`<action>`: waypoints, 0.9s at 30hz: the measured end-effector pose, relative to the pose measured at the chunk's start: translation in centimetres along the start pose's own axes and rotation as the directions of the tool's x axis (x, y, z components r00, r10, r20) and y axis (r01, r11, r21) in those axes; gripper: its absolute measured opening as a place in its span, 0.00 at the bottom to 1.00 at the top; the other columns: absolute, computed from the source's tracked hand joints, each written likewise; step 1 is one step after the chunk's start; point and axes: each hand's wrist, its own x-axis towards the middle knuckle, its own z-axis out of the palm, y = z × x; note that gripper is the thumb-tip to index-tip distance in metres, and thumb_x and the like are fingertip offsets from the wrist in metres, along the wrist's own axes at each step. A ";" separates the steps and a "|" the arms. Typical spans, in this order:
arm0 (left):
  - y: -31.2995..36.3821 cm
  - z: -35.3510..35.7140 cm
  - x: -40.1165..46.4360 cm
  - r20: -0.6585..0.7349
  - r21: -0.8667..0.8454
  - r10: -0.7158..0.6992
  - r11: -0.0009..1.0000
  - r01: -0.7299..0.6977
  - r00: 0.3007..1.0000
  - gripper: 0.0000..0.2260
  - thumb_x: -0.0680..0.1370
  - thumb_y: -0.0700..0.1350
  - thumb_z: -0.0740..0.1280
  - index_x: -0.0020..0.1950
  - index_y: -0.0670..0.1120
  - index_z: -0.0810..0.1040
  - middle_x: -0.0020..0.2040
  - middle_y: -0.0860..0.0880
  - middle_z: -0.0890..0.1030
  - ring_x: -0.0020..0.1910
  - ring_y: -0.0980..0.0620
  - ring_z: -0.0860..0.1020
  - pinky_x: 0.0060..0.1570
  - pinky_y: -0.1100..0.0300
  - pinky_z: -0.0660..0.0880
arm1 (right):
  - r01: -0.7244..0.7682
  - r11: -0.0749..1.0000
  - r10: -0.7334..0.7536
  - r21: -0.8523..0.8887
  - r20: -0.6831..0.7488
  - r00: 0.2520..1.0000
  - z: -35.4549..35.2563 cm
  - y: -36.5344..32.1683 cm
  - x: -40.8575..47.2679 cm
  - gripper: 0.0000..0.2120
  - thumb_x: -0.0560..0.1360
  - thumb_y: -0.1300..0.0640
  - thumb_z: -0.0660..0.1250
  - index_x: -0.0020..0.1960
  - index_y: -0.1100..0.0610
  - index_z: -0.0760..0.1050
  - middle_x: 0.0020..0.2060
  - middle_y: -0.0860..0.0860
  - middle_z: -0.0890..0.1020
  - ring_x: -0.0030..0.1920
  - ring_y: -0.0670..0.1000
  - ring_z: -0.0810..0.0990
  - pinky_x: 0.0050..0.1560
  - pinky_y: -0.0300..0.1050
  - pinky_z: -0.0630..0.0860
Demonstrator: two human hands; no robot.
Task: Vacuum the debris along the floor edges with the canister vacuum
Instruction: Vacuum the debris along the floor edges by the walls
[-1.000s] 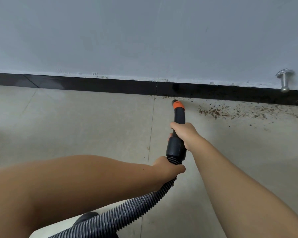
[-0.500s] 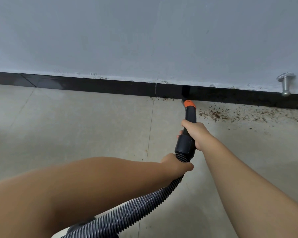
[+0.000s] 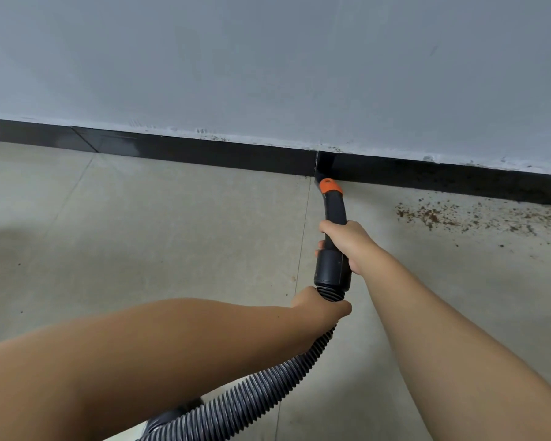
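Observation:
A black vacuum handle [image 3: 334, 262] with an orange collar [image 3: 329, 185] points at the black baseboard [image 3: 204, 154], its tip against the floor edge at a tile joint. My right hand [image 3: 347, 243] is closed around the handle's middle. My left hand [image 3: 318, 308] grips the grey ribbed hose [image 3: 252, 399] just below the handle's cuff. Brown debris [image 3: 427, 214] lies scattered on the floor along the baseboard, to the right of the nozzle. A small dark part of the canister [image 3: 163, 420] peeks out under my left forearm.
A grey wall [image 3: 268, 65] rises above the baseboard. The beige tiled floor [image 3: 140, 224] spreads left of the nozzle with a few tiny specks. The hose trails back toward the bottom edge of view.
The view has shifted left, so the debris patch now sits further right and the metal door stop has left the frame. The nozzle tip has reached the baseboard at the tile joint.

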 end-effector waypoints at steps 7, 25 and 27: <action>-0.5 -1.8 -0.3 -0.023 -0.045 -0.009 0.999 0.008 1.000 0.08 0.73 0.42 0.67 0.48 0.43 0.70 0.35 0.46 0.73 0.30 0.50 0.72 0.34 0.60 0.72 | 0.029 0.998 -0.026 -0.055 0.043 0.999 2.6 -0.4 0.4 0.07 0.73 0.61 0.65 0.49 0.59 0.69 0.32 0.55 0.78 0.30 0.54 0.79 0.35 0.45 0.80; -0.7 3.8 -4.0 0.249 0.079 -0.042 0.997 0.023 0.968 0.06 0.74 0.42 0.67 0.45 0.42 0.71 0.33 0.46 0.73 0.27 0.50 0.72 0.32 0.61 0.74 | -0.069 0.995 0.062 -0.072 -0.089 0.994 -4.5 2.3 -5.9 0.05 0.74 0.63 0.64 0.47 0.61 0.68 0.31 0.56 0.76 0.29 0.54 0.77 0.26 0.40 0.76; -1.0 4.9 -4.3 0.305 0.125 -0.057 0.992 0.019 0.951 0.06 0.73 0.42 0.68 0.43 0.42 0.71 0.33 0.46 0.73 0.27 0.50 0.73 0.34 0.59 0.75 | -0.090 0.995 0.082 -0.047 -0.140 0.987 -5.9 3.3 -6.8 0.04 0.74 0.63 0.64 0.46 0.60 0.68 0.31 0.55 0.76 0.29 0.54 0.77 0.31 0.42 0.77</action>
